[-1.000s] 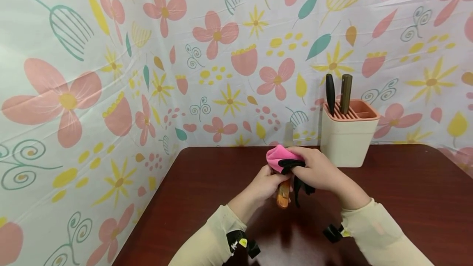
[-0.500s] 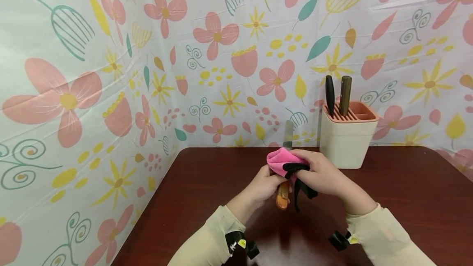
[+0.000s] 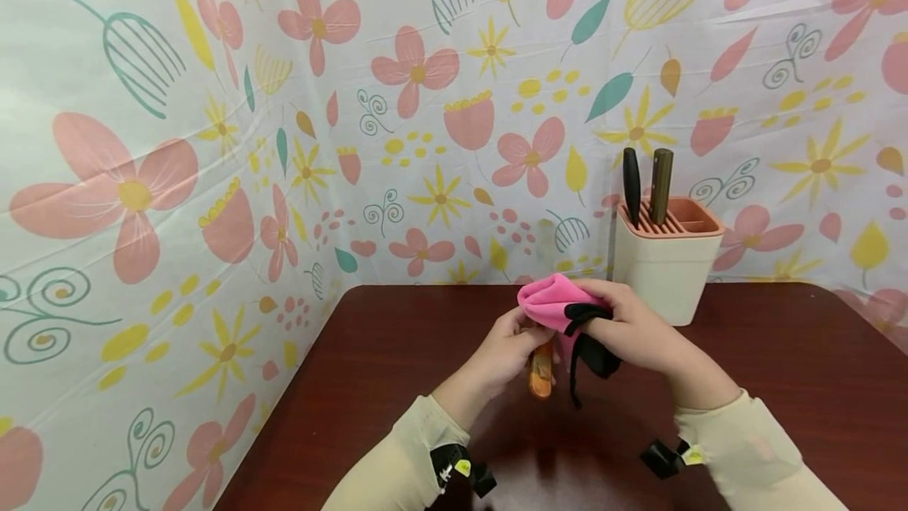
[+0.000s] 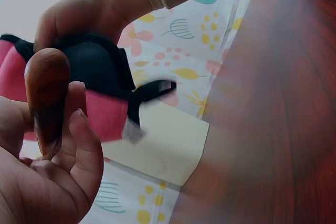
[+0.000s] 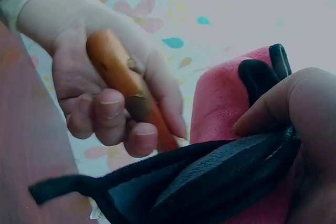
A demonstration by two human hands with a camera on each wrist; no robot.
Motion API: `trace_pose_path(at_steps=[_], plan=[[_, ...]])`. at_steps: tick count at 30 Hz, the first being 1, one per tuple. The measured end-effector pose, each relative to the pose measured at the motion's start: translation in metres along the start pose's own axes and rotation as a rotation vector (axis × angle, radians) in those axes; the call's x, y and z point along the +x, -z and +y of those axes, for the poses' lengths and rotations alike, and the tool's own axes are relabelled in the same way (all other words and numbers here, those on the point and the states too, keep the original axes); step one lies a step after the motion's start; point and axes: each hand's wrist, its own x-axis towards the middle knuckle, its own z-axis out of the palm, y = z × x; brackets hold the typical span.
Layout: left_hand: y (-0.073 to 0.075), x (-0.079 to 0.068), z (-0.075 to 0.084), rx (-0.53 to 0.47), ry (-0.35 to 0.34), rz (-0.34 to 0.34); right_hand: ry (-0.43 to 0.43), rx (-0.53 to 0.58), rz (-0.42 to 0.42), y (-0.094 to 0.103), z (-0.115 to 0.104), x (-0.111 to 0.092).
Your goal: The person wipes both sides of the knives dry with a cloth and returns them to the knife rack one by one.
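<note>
My left hand (image 3: pixel 500 357) grips a knife by its orange-brown wooden handle (image 3: pixel 541 373), whose butt points toward me. Only a faint bit of blade (image 3: pixel 545 233) shows beyond the cloth in the head view. A folded pink cloth (image 3: pixel 553 302) with black edging and a dark patch is bunched in my right hand (image 3: pixel 631 330), thumb on top. In that view the cloth overlaps the knife just past the handle. The right wrist view shows left fingers (image 5: pixel 108 111) curled round the handle (image 5: pixel 113 61), with the cloth (image 5: pixel 215 103) close beside it.
On the back right of the dark red table (image 3: pixel 397 385) stands a cream knife block (image 3: pixel 663 278) with a salmon slotted top. A black-handled knife (image 3: pixel 631 184) and a brown-handled knife (image 3: pixel 661 184) stand in it. Flowered sheeting (image 3: pixel 426 140) hangs behind and at the left.
My right hand and the cloth have shifted to the right. The blade, plain above the cloth half a second ago, now shows only faintly. The left hand keeps its grip on the handle.
</note>
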Motion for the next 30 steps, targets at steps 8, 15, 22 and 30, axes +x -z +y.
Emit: trace_pose_path(at_steps=[8, 15, 22, 30], plan=[[0.001, 0.002, 0.002, 0.019, 0.024, 0.035, 0.088, 0.004, 0.134, 0.020, -0.012, 0.003], [-0.002, 0.004, 0.003, 0.014, 0.011, 0.016, 0.059, -0.134, 0.223, 0.036, -0.024, 0.029], [-0.002, 0.003, 0.002, -0.014, 0.003, -0.003, -0.077, -0.376, 0.151, 0.055, -0.032, 0.079], [-0.002, 0.001, -0.001, -0.025, 0.026, 0.024, -0.168, -0.537, -0.020, 0.053, -0.010, 0.126]])
